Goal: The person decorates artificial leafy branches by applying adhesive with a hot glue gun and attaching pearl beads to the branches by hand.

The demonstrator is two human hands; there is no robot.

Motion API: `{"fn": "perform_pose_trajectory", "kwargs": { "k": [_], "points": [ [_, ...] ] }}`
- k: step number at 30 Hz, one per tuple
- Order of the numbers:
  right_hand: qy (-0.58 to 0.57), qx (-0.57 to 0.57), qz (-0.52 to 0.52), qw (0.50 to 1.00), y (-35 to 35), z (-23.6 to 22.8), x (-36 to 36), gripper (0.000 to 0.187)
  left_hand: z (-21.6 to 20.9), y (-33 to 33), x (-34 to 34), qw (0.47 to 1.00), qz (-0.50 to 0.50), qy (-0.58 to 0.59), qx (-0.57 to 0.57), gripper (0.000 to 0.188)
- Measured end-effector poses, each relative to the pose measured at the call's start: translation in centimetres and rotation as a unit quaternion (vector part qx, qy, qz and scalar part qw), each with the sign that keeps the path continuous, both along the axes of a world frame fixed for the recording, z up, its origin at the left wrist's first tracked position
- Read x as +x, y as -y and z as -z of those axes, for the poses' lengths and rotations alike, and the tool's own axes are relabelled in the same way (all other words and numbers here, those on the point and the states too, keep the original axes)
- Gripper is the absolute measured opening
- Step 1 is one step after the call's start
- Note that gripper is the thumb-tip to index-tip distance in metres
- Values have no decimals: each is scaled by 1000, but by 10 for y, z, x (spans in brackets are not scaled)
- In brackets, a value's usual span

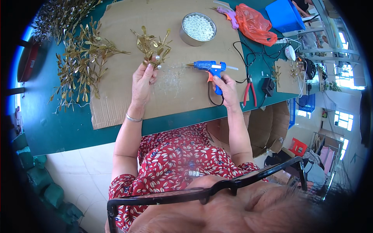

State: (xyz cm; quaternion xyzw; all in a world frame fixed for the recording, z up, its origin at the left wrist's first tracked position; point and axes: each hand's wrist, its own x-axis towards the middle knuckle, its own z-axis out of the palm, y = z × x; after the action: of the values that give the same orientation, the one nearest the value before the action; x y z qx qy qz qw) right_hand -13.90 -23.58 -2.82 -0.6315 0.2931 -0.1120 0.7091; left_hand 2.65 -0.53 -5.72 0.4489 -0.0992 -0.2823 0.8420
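My left hand [143,82] is closed on a gold artificial leaf sprig [150,43], pinching it low with the leaves fanned out above my fingers. White pearl beads [157,58] show on the sprig beside my fingertips. In my right hand [226,90] is a blue hot glue gun [206,64], its handle wrapped by my fingers. The gun's nozzle points left toward the sprig, some way apart from it, and a clear glue stick [232,68] juts from its back. A round metal tin [198,29] of white pearl beads stands beyond my hands.
A cardboard sheet [116,108] with glue strands covers the green table [58,134]. Gold sprigs [79,64] pile up at left. Red-handled pliers [250,92], a black adapter [267,86], cables, a purple glue gun [229,15], a red plastic bag [254,25] and a blue bin [285,16] lie right.
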Motion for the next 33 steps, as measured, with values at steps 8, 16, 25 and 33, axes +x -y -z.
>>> {"fn": "perform_pose_trajectory", "kwargs": {
  "k": [8,16,25,33],
  "points": [
    [-74,-192,20,978,-3,9,12,24,-6,-1,-1,1000,4,5,4,32],
    [-15,-481,-49,875,48,-38,95,13,-7,-1,-6,1000,15,18,9,32],
    [-127,-591,-217,766,68,-30,197,24,-7,2,-4,1000,6,16,23,31],
    [33,-423,-89,901,69,-22,179,18,-6,4,-4,999,19,14,23,33]
  ]
}}
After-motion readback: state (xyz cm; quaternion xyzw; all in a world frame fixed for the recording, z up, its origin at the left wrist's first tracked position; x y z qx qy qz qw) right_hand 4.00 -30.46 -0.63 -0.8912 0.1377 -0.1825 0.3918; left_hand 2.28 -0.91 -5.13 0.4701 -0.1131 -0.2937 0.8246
